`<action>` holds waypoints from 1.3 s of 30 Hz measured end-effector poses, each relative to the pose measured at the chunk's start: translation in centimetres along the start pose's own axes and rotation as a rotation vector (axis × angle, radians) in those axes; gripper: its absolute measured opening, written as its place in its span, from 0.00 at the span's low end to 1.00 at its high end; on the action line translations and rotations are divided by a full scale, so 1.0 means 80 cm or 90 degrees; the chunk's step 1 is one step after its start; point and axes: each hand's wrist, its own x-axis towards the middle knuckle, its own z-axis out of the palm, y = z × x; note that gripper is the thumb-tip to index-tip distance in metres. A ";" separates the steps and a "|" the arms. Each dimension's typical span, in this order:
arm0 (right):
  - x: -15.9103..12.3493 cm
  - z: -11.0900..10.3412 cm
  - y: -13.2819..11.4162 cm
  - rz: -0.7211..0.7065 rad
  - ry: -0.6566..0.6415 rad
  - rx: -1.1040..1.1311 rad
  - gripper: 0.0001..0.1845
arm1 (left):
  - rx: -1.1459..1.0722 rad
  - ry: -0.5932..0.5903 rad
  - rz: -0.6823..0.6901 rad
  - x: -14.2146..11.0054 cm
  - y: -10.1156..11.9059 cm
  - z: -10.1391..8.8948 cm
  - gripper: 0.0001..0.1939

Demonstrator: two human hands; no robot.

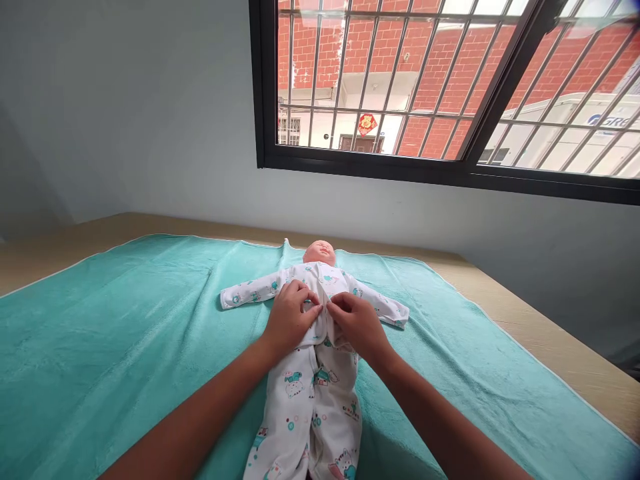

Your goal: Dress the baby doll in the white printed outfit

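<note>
A baby doll (pixel 320 252) lies on its back, head toward the wall. It is dressed in a white printed baby jacket (pixel 301 272) with its sleeves spread to both sides, and white printed baby pants (pixel 293 400). Over the jacket's front opening, my left hand (pixel 295 312) pinches the cloth near the middle edge. Just across the opening my right hand (pixel 356 320) has thumb and forefinger closed on the other front edge. One button shows higher up, near the neck. My fingers hide the fastening between them.
A turquoise blanket (pixel 125 333) with a few folds covers most of the wooden table (pixel 540 333). Behind stands a grey wall (pixel 150 120) with a black-framed barred window (pixel 370 163).
</note>
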 end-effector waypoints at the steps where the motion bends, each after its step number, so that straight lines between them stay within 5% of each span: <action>1: 0.002 -0.002 0.000 0.044 -0.021 0.096 0.10 | -0.002 0.005 0.003 0.000 0.001 -0.001 0.03; 5: 0.004 -0.002 0.007 0.149 -0.051 0.349 0.14 | -0.075 0.021 -0.011 0.002 0.010 -0.005 0.06; 10: 0.002 0.005 0.023 0.127 -0.032 0.423 0.16 | -0.252 -0.045 -0.144 0.012 0.026 -0.009 0.08; 18: -0.004 0.012 0.032 0.124 0.025 0.408 0.17 | -0.264 -0.135 -0.145 0.028 0.023 -0.009 0.07; 29: -0.002 0.006 0.029 0.131 -0.027 0.476 0.14 | -0.262 -0.096 -0.137 0.025 0.020 -0.005 0.04; 39: -0.006 0.017 0.027 0.058 0.010 0.328 0.14 | -0.220 -0.088 -0.161 0.019 0.027 -0.002 0.08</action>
